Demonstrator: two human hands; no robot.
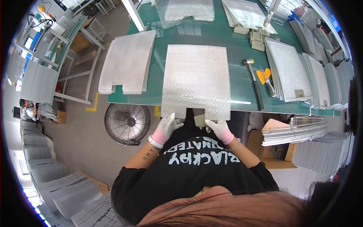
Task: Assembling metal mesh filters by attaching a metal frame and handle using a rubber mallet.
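Observation:
A silver mesh sheet [196, 79] with a notch in its near edge lies on the green table [234, 38], overhanging the front edge. My left hand [167, 126], in a white and pink glove, grips the sheet's near left tab. My right hand [216, 126], gloved the same way, holds the near right tab beside the notch. A small beige plastic piece [199, 120] sits in the notch between my hands.
A stack of notched mesh sheets [127, 62] lies to the left. A hammer [254, 81] and orange-handled tool [264, 77] lie right of the sheet, beside framed filter panels [289, 70]. A floor fan [127, 123] stands below the table. Cardboard boxes [278, 151] hold more panels.

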